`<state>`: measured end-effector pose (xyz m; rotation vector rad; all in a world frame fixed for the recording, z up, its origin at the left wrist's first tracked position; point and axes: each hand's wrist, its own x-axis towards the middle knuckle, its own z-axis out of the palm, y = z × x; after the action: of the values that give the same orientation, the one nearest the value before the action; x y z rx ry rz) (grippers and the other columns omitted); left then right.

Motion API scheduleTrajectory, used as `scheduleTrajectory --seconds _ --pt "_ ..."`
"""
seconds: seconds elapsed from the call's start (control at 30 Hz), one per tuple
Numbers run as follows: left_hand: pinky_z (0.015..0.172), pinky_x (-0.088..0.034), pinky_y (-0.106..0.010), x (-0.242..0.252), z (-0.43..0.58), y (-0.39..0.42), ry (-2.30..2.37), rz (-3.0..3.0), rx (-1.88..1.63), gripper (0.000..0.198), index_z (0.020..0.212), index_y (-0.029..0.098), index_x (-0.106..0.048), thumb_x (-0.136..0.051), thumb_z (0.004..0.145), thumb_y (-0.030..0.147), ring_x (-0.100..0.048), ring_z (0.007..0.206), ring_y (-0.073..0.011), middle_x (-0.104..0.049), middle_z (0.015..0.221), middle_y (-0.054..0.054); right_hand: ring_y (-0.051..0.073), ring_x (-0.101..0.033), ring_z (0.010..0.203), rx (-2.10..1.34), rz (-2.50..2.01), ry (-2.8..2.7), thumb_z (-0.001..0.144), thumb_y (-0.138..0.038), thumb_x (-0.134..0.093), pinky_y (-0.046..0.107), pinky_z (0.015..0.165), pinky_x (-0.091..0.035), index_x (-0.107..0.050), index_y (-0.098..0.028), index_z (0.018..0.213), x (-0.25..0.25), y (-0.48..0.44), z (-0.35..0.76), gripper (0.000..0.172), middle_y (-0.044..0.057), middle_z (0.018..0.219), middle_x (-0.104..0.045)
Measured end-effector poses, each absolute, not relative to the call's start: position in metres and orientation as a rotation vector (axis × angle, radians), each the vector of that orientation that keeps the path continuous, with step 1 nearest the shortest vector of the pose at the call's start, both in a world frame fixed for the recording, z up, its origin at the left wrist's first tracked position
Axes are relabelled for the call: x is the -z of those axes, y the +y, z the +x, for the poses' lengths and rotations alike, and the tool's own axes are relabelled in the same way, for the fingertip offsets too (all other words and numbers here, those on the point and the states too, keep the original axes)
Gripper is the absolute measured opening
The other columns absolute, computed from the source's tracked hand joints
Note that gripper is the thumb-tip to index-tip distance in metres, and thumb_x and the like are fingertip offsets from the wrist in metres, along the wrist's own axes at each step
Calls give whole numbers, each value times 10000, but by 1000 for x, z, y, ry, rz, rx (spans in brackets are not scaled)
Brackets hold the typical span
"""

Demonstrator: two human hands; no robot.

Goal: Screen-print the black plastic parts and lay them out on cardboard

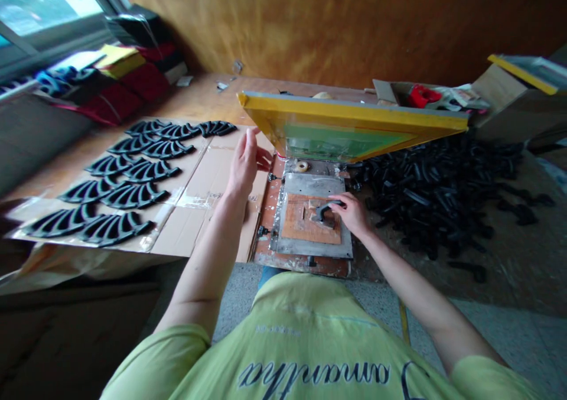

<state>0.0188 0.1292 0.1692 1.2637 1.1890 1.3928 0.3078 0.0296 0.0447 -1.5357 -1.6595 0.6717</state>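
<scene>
My right hand (353, 214) pinches a black curved plastic piece (326, 209) over a wooden jig block (296, 221). That block lies on a grey metal plate (312, 181). My left hand (248, 162) is raised beside the left end of a tilted printing screen (354, 113), its fingers apart with nothing in them; whether it touches the frame I cannot tell. The screen has a yellow-taped frame and a green mesh, and stands lifted above the far edge of the plate. A small roll of tape (302, 166) sits behind the plate.
A heap of loose black pieces (416, 193) lies on the right. To the left, rows of similar black pieces (128, 194) rest on cardboard (208, 211). Red and black packs (133, 84) stand by the window, and an open carton (385, 91) is at back right.
</scene>
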Motion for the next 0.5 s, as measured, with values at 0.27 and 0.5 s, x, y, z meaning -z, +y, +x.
scheduleTrajectory --seconds 0.27,0.5 --pt "458 -436 -201 -190 37 109 1114 1242 -1411 568 1057 159 -638 -370 955 650 -545 455 -105 -574 541 6 158 -563 830 -317 -1584 -1963 962 -169 -491 267 793 -490 -758 -260 1107 -2 11 281 317 31 874 -560" --pt "589 -497 -254 -167 27 60 1170 1243 -1423 507 989 194 -686 -488 906 654 -632 657 -151 -659 707 -33 210 -591 978 -298 -1616 -2382 955 -195 -509 320 916 -461 -738 -243 1158 -18 12 274 309 75 976 -684"
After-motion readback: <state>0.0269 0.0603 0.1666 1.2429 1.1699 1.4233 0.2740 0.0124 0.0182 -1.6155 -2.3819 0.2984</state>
